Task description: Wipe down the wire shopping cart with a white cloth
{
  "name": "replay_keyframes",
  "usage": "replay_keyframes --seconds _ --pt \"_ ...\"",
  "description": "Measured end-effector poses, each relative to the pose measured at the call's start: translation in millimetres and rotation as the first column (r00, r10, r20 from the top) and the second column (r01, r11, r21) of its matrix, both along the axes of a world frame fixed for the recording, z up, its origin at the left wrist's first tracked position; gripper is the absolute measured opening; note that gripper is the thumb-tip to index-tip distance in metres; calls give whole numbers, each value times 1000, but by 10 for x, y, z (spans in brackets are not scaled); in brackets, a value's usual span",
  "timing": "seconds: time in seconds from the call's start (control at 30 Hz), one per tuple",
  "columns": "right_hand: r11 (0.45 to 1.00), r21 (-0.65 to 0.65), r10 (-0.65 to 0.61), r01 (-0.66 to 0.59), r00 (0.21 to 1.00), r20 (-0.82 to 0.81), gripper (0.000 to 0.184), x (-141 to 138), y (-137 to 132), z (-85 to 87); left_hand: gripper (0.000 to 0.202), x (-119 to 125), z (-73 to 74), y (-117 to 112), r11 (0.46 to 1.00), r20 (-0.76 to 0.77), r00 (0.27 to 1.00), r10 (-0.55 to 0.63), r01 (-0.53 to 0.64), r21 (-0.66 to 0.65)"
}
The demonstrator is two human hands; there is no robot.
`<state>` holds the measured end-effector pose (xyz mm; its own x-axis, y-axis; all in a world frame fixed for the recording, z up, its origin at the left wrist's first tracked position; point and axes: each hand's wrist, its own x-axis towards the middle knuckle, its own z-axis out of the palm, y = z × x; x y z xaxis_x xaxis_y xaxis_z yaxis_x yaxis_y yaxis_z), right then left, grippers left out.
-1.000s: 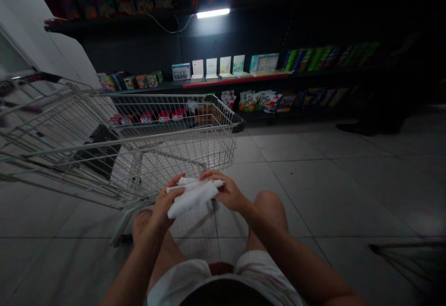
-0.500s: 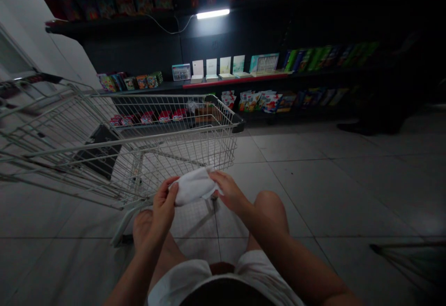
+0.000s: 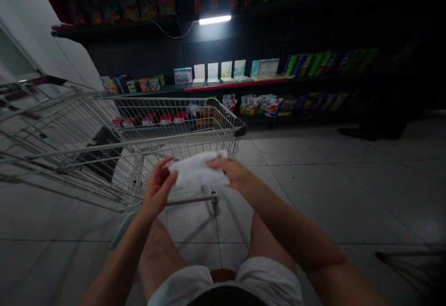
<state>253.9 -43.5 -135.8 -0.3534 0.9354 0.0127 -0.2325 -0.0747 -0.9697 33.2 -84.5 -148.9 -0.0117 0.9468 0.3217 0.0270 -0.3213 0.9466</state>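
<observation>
A white cloth (image 3: 195, 171), flat and folded-looking, is stretched between my two hands in front of the shopping cart (image 3: 181, 141). Its left end sits at the thumb and fingers of my left hand (image 3: 158, 189), which are closed on the edge. From the other side my right hand (image 3: 235, 172) grips the cloth, fingers lying over its upper face and the thumb hidden beneath. Motion blurs the cloth somewhat, so its exact kind is hard to tell. Behind it stands the wire side of the cart, close to both hands.
Dark shelving (image 3: 139, 55) runs across the back with boxes, packets and bottles. A lamp (image 3: 215, 20) lights small open boxes (image 3: 212, 74). At right, a person's dark shoe (image 3: 358, 133) rests on the tiled floor (image 3: 320, 189). A thin-legged object (image 3: 400, 254) lies at lower right.
Both hands have lifted the cloth slightly up and away from me. My right hand now reaches further over the cloth, which looks more spread out. My knees have shifted lower in view.
</observation>
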Motion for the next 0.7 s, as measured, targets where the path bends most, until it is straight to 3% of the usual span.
replay_keyframes --seconds 0.03,0.07,0.1,0.13,0.17,0.23,0.27,0.33,0.43,0.5,0.6,0.7 --pt "966 209 -166 154 985 42 20 -3 94 206 51 -40 153 97 994 -19 999 34 -32 107" --pt "865 428 -320 264 945 65 19 -19 192 387 54 -94 319 198 977 -76 995 60 -43 210" --pt "727 619 -440 297 893 89 19 -51 285 525 52 -161 487 300 948 -167 979 119 -63 312" --pt "593 769 -515 240 847 133 20 -101 369 611 49 -238 646 401 915 -283 936 207 -83 395" --pt "490 866 -552 103 805 217 23 -167 438 640 48 -320 787 499 882 -401 862 311 -105 460" --pt "387 884 -570 -262 686 453 29 -327 516 560 48 -477 999 679 842 -580 657 482 -164 514" --pt "363 834 -567 -417 611 552 33 -405 525 480 48 -544 1064 758 846 -663 544 514 -192 497" --pt "339 742 -567 -579 503 652 46 -522 504 334 47 -640 1123 890 871 -813 318 487 -241 427" --pt "368 737 -549 -567 507 664 52 -568 484 312 52 -700 1102 1018 935 -948 74 308 -207 288" --pt "425 749 -516 -508 544 661 40 -531 550 421 59 -706 1075 1058 965 -974 27 226 -145 220" --pt "481 734 -449 -480 583 677 41 -439 775 597 63 -703 1064 1060 977 -979 68 192 -108 184" --pt "433 718 -419 -545 584 695 37 -385 1014 663 61 -710 1074 1019 979 -976 102 193 -87 184"
